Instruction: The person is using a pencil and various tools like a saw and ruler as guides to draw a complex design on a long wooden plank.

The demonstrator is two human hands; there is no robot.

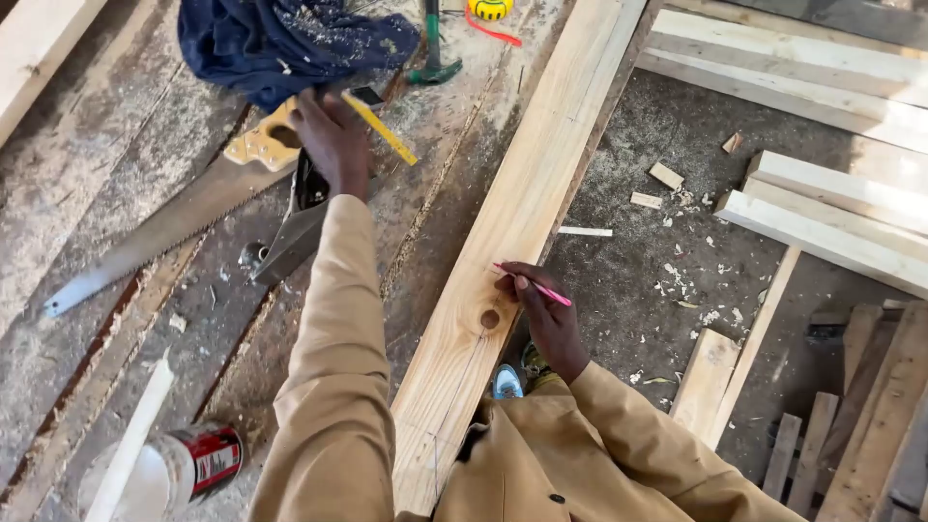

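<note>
While the right hand (pixel 551 324) is resting on the right edge of the long pale plank (pixel 512 222), its fingers are pinching a pink pencil (pixel 536 286) whose tip is lying on the wood just above a round knot (pixel 490 318). The hand is closed around the pencil and nothing else. The plank is running from the near middle, by the person's tan jacket, up to the far right of the workbench. A thin pencil line is showing on the near stretch of the plank, below the knot, with a short cross mark nearer the body; the far stretch is looking unmarked, so the marking seems partly done, with more of the board left to go.

The left hand (pixel 333 140) is reaching far across the bench, its fingers curled over a steel square (pixel 295 232) with a yellow rule (pixel 382 128) sticking out beside it; exactly which of the two it is gripping I cannot tell. Just left of it a handsaw (pixel 164 232) is lying flat, teeth down toward the near left, looking unused for now. A dark blue cloth (pixel 280 39) dusted with sawdust is bunched at the far edge, a hammer (pixel 432 48) beside it. Off the bench to the right, offcuts (pixel 665 176) and stacked boards (pixel 831 222) are lying on the floor.
</note>
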